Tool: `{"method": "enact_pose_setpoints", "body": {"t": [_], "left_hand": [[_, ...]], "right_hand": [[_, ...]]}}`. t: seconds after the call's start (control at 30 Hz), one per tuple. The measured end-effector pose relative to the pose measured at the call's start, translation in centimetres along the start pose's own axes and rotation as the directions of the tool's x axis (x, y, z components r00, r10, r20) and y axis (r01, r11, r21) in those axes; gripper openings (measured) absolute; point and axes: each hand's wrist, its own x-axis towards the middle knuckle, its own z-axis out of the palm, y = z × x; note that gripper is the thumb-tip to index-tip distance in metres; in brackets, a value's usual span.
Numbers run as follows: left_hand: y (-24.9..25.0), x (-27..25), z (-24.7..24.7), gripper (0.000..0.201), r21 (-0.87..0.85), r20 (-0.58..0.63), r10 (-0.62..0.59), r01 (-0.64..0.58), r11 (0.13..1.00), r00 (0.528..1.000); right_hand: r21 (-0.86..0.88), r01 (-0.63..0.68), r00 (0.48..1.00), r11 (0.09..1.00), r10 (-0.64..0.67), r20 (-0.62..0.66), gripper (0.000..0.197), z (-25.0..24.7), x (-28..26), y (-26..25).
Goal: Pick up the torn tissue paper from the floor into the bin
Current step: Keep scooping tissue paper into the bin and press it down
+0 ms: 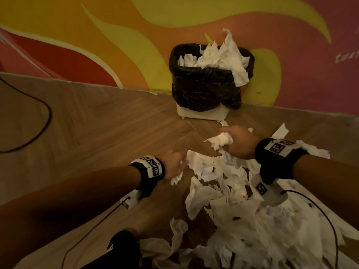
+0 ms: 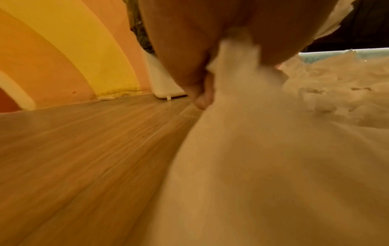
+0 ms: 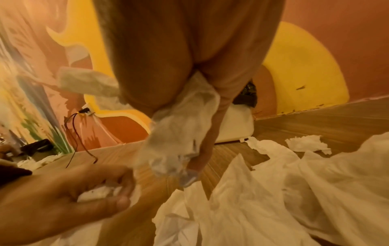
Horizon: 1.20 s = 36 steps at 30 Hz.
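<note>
A white bin [image 1: 202,113] lined with a black bag [image 1: 204,88] stands against the painted wall, heaped with crumpled tissue [image 1: 223,55] that spills over its right rim. Torn white tissue [image 1: 223,191] lies in a wide heap on the wooden floor in front of me. My right hand [image 1: 235,142] is lifted above the heap and grips a crumpled wad of tissue [image 1: 221,140], also seen hanging from the fingers in the right wrist view [image 3: 181,133]. My left hand [image 1: 174,164] is low at the heap's left edge, its fingers curled round a tissue piece [image 1: 177,176].
A black cable [image 1: 38,121] loops over the floor at the left. Thin cables run from both wrist cameras across my arms. A dark shoe [image 1: 124,247] shows at the bottom. Bare wooden floor [image 1: 97,123] lies left of the bin. A wall socket with wires [image 3: 86,113] shows in the right wrist view.
</note>
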Motion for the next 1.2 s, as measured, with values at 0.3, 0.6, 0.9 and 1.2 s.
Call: {"method": "enact_pose_setpoints", "body": {"t": [0.3, 0.6, 0.9, 1.2], "left_hand": [[4.9, 3.0, 1.1, 0.071, 0.075, 0.179, 0.186, -0.202, 0.977, 0.966], [5.1, 4.4, 1.8, 0.057, 0.133, 0.202, 0.119, -0.148, 0.980, 0.972], [4.7, 3.4, -5.4, 0.042, -0.346, -0.225, 0.140, -0.214, 0.914, 0.964], [4.1, 3.0, -11.4, 0.066, -0.549, -0.448, 0.060, -0.327, 0.769, 0.892]], "right_hand": [[0.293, -0.038, 0.985, 0.955, 0.085, -0.150, 0.022, -2.5, -0.2, 0.1], [0.497, -0.041, 0.957, 0.867, 0.178, -0.231, 0.029, -5.0, -1.0, 0.3], [0.506, 0.011, 0.976, 0.863, 0.101, -0.194, 0.034, -7.3, 0.1, 0.3], [0.639, 0.085, 0.944, 0.764, 0.143, -0.296, 0.043, -7.7, 1.8, -1.1]]}}
